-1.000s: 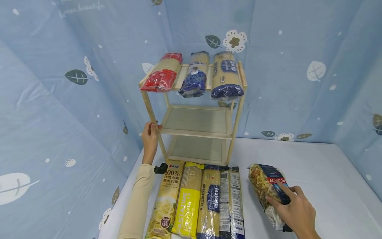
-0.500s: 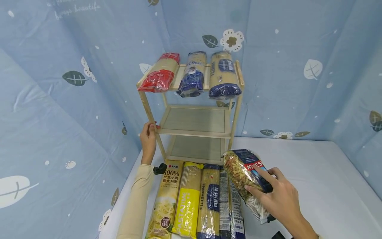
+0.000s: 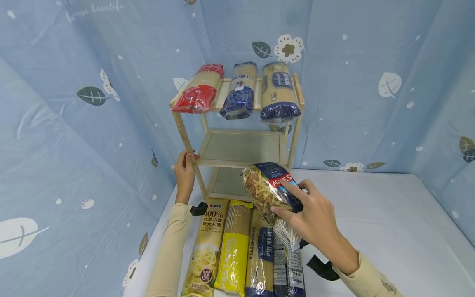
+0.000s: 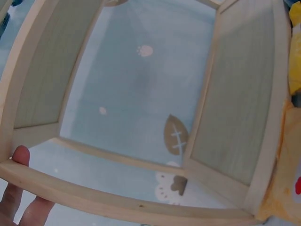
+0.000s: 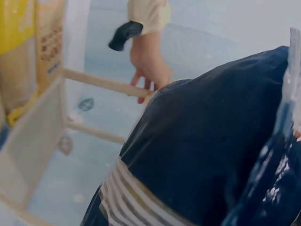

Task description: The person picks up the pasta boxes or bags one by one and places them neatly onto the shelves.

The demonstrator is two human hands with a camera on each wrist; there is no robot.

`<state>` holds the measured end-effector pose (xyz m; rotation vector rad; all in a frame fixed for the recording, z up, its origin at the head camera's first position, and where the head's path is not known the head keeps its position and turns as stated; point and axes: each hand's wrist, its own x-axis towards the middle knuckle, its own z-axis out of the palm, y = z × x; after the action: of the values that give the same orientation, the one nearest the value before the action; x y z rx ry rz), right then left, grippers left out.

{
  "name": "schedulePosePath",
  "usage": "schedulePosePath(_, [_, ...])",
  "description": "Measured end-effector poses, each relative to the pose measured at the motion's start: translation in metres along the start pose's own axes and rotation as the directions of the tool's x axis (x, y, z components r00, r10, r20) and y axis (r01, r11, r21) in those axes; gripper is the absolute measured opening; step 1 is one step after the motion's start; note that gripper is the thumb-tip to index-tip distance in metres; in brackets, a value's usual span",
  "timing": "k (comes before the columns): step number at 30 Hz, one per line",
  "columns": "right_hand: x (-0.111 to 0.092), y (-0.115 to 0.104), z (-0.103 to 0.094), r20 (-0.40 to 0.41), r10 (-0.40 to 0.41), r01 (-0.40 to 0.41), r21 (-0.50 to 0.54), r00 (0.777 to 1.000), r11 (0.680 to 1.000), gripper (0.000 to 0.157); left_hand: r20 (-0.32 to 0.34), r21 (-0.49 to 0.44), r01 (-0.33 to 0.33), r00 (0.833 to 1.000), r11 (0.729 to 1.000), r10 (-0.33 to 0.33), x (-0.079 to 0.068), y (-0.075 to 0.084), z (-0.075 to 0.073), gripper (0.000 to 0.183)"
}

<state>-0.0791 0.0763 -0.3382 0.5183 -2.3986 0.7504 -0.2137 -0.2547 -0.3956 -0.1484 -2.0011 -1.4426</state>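
My left hand [image 3: 184, 173] grips the front left post of a wooden rack [image 3: 241, 148], level with its middle shelf. In the left wrist view, a thumb [image 4: 21, 156] lies against the frame, with fingers on the post's other side. My right hand [image 3: 315, 216] holds a bag of short pasta [image 3: 257, 187] between thumb and fingers. The bag has a dark label and a red band. It hangs tilted in front of the rack's right side, over the tops of the packs on the table. Its dark back [image 5: 202, 136] fills much of the right wrist view.
On the top shelf lie a red pasta bag [image 3: 200, 97], a blue one [image 3: 238, 93] and a beige one [image 3: 280, 90]. Several long spaghetti packs, including a yellow one [image 3: 233, 255], lie side by side before the rack. A patterned blue curtain [image 3: 352, 103] surrounds the table.
My right hand has lifted the pasta bag off the table's right side and carried it left and forward to the rack. The left hand stays on the post.
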Motion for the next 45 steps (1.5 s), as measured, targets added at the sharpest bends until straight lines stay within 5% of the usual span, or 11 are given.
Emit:
schedulePosePath(7, [0.048, -0.012, 0.014, 0.087, 0.062, -0.064, 0.022, 0.994, 0.998, 0.059, -0.001, 0.013, -0.009, 1.0, 1.0, 0.009, 0.0, 0.001, 0.0, 0.026])
schedulePosePath(16, [0.119, -0.008, 0.048, 0.16, 0.113, -0.101, -0.078, 0.981, 0.992, 0.058, -0.003, 0.02, -0.021, 1.0, 1.0, 0.021, 0.0, 0.002, 0.0, 0.026])
schedulePosePath(23, [0.164, 0.006, 0.076, 0.28, 0.284, -0.219, -0.243, 0.917, 0.945, 0.07, -0.024, 0.034, -0.028, 0.999, 0.999, 0.029, 0.0, -0.001, -0.003, 0.024])
schedulePosePath(32, [0.177, 0.024, 0.093, 0.188, 0.143, -0.076, -0.321, 0.972, 0.944, 0.062, 0.002, 0.027, -0.034, 0.999, 0.999, 0.033, 0.006, 0.002, 0.001, 0.025])
schedulePosePath(37, [0.179, 0.021, 0.096, 0.144, 0.113, -0.051, -0.377, 0.983, 0.925, 0.055, 0.016, 0.025, -0.035, 0.999, 0.999, 0.035, 0.007, -0.001, 0.002, 0.026])
schedulePosePath(41, [0.177, 0.015, 0.103, 0.116, 0.139, -0.064, -0.493, 0.984, 0.867, 0.055, 0.003, 0.024, -0.034, 0.999, 0.999, 0.034, 0.006, -0.003, 0.003, 0.026])
schedulePosePath(45, [0.173, 0.012, 0.114, 0.087, 0.149, -0.051, -0.674, 0.985, 0.737, 0.058, 0.004, 0.001, -0.043, 0.999, 0.999, 0.043, 0.005, -0.001, 0.003, 0.025])
